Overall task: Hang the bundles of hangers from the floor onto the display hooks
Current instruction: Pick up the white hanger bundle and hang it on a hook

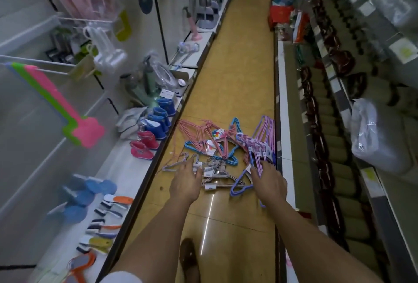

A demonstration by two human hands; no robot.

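Down on the yellow floor (237, 61) of a shop aisle, both bare arms reach forward and low toward a heap of hanger bundles. The left hand (185, 181) is stretched out palm down, its fingers loosely spread over the grey hangers (212, 169); the fingertips touch the nearest bundle, though whether they have closed round a wire cannot be told. The right hand (269, 181) lies further right, fingers curled over the hooks of the purple and pink hangers (260, 151), which rise between its fingers and lean against the base of the right shelf (283, 124). A single purple hanger (239, 183) lies flat just beside that hand. Behind these, pink hangers (194, 131) and blue hangers (233, 158) lie tangled together with paper tags on them. On the left shelf (126, 169) stand small blue boots (158, 122) and pink boots (144, 144), with flat slippers (90, 192) nearer. A pink and green swatter (67, 111) hangs from a white display hook (38, 62) at upper left.
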